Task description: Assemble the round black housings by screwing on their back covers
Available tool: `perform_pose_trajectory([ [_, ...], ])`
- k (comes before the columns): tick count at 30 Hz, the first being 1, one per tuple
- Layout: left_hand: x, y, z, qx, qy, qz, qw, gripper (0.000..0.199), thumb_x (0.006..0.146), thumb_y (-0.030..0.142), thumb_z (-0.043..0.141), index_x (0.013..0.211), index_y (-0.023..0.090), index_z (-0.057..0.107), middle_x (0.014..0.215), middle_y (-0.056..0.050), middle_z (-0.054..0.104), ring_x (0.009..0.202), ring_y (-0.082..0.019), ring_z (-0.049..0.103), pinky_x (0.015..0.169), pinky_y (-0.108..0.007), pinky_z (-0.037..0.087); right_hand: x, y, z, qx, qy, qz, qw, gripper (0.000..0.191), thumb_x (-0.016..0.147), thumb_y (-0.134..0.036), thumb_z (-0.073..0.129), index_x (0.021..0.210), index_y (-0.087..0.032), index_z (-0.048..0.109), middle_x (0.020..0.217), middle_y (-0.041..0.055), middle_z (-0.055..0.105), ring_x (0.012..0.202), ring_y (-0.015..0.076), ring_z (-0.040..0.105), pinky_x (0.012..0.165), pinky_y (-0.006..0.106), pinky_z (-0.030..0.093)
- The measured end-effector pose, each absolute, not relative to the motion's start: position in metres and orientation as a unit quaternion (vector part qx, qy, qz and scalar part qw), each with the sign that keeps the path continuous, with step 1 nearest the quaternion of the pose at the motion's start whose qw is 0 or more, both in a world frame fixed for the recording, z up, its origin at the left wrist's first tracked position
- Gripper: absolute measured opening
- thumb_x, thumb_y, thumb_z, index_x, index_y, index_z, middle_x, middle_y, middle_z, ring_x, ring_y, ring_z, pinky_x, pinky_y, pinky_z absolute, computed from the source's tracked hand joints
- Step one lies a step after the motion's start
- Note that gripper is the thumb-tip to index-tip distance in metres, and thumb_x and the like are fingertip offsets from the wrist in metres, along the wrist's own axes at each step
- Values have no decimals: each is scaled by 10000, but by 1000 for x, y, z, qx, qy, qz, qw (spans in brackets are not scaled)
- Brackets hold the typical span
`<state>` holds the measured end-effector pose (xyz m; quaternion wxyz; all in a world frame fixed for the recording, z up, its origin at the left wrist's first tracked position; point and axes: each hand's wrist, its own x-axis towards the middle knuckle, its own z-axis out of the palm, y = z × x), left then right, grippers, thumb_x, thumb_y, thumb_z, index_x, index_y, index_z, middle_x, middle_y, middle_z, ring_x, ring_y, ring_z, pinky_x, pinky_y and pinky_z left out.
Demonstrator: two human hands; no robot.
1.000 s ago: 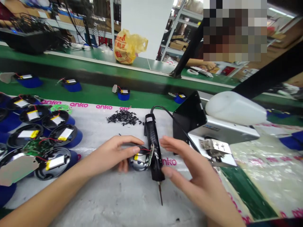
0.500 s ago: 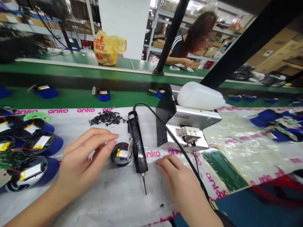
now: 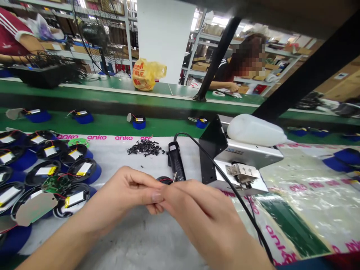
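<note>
1. The electric screwdriver (image 3: 176, 161) lies on the printed sheet (image 3: 123, 240), its top end visible and its lower part hidden behind the right hand.
2. The left hand (image 3: 126, 198) is just left of the screwdriver's covered part, thumb and forefinger brought together in a pinch, the other fingers curled below. Its fingertips meet those of the right hand; I cannot tell whether anything is between them.
3. The right hand (image 3: 205, 217) is in front of the screwdriver, fingers bent inward and mostly closed. Its tips are hidden, so I cannot tell what, if anything, it grips.
4. A round black case (image 3: 165, 180) with red wire sits just left of the screwdriver, mostly covered by the hands.
5. A pile of small black parts (image 3: 146, 147) lies left of the screwdriver's top end, near it.
6. Blue cups (image 3: 97, 174) holding batteries crowd together well to the screwdriver's left.
7. Right of the screwdriver stands a metal machine (image 3: 258, 153), a white bottle (image 3: 253, 130) lying on top; a black cable (image 3: 225, 174) passes in front.
8. Beyond the screwdriver are a green belt (image 3: 109, 125) and a yellow bag (image 3: 143, 77).
</note>
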<state>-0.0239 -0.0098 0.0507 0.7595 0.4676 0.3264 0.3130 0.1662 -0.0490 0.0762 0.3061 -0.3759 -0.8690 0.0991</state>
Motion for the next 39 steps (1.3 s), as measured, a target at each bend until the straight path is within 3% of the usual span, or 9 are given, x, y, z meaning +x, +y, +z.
perform_pose_trajectory([
  [3,-22,-8,43,425,326,328,778,62,746,259,844,743,199,827,651,-6,766,572,-65,644,593,-118,532,173,-41,73,-360,-872,115,310,111,988,-165,537,1074,-211,590,901,-7,679,784,126,639,707,222,498],
  [8,-21,4,31,385,391,411,728,130,690,237,887,774,186,801,704,-14,784,621,-84,694,584,-111,528,196,-23,62,-365,-835,136,388,323,904,-315,704,1186,-236,567,1088,14,654,1005,121,630,889,196,505],
  [12,-26,15,27,375,400,435,714,226,664,202,905,844,213,769,746,-11,796,632,-100,713,626,-151,557,203,-13,42,-445,-832,133,304,402,887,-283,719,1256,-267,561,1285,25,612,1175,174,591,1005,291,491],
  [17,-29,20,21,389,411,439,698,114,685,223,882,758,195,798,711,-6,781,660,-108,709,651,-162,561,186,-17,23,-436,-826,174,313,233,967,-202,574,1195,-249,574,1075,4,681,963,156,644,852,308,542],
  [22,-32,23,18,458,394,397,691,48,750,192,814,789,217,826,773,-4,770,704,-95,666,677,-160,529,174,-22,20,-397,-822,222,342,329,1003,-142,476,1293,-273,559,1058,17,642,962,144,604,844,296,533],
  [25,-34,24,21,484,381,367,697,67,774,195,783,806,232,829,803,-8,759,744,-110,653,702,-185,516,171,-24,18,-423,-778,261,384,358,977,-140,546,1301,-293,541,1024,-18,666,950,119,620,834,243,528],
  [31,-33,19,23,486,413,321,700,53,763,242,789,805,234,821,765,-18,728,692,-123,583,597,-199,428,167,-25,23,-443,-748,294,399,130,908,-130,654,956,-247,626,908,-64,696,870,98,647,767,206,501],
  [39,-33,17,23,479,399,317,714,55,757,259,789,789,218,807,707,-17,681,612,-109,515,521,-189,336,166,-25,27,-456,-722,329,403,88,894,-155,675,905,-242,691,868,-51,729,803,121,664,717,238,501],
])
